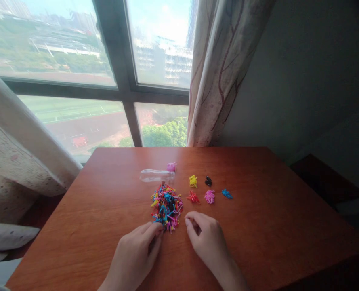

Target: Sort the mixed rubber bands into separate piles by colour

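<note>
A mixed heap of small coloured rubber bands (168, 206) lies on the table. My left hand (138, 248) is at its near left edge, thumb and forefinger closed together against the bands; what is between the fingertips is hidden. My right hand (208, 238) rests just right of the heap, apart from it, in a pinch whose contents are too small to tell. Beyond it sit sorted little piles: red bands (193, 197), pink bands (210, 197), blue bands (227, 194), yellow bands (193, 181) and black bands (208, 181).
Behind the heap a clear plastic bottle (155, 175) lies on its side, with a pink cap (171, 166) by its neck end. The brown wooden table (276, 226) reaches to the window (123, 95). Curtains (211, 81) hang on both sides.
</note>
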Demonstrator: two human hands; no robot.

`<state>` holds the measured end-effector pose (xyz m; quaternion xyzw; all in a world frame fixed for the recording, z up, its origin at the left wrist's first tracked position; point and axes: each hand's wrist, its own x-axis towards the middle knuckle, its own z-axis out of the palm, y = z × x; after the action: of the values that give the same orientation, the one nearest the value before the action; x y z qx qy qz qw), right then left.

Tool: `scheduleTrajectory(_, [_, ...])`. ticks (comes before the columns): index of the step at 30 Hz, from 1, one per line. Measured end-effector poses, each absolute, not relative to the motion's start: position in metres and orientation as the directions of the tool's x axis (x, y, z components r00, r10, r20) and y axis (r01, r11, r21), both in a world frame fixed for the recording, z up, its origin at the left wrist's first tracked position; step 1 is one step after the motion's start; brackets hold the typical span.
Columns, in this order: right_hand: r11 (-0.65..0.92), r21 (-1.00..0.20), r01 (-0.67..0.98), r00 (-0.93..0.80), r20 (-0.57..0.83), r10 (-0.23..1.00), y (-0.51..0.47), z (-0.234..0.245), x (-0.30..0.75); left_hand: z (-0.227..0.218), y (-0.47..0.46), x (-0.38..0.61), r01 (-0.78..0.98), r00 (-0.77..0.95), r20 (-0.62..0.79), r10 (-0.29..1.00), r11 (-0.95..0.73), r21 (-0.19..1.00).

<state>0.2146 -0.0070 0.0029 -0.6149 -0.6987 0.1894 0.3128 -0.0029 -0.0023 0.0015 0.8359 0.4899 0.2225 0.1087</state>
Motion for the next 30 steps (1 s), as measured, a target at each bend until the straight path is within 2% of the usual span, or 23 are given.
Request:
scheduleTrajectory(6, [0.193, -0.59, 0.784, -0.095, 0.193, 0.977, -0.019, -0.004, 0.19, 0.004, -0.003, 0.001, 0.743, 0.458, 0.257, 0.851, -0.525, 0.414])
scheduleTrajectory(19, [0.186, -0.559, 0.808, -0.057, 0.24, 0.969, -0.018, -0.006, 0.189, 0.003, -0.001, 0.001, 0.766, 0.44, 0.259, 0.86, -0.51, 0.391])
scheduleTrajectory(30, [0.174, -0.576, 0.799, -0.048, 0.227, 0.973, -0.018, -0.008, 0.19, 0.004, -0.001, -0.001, 0.788, 0.421, 0.25, 0.872, -0.488, 0.375])
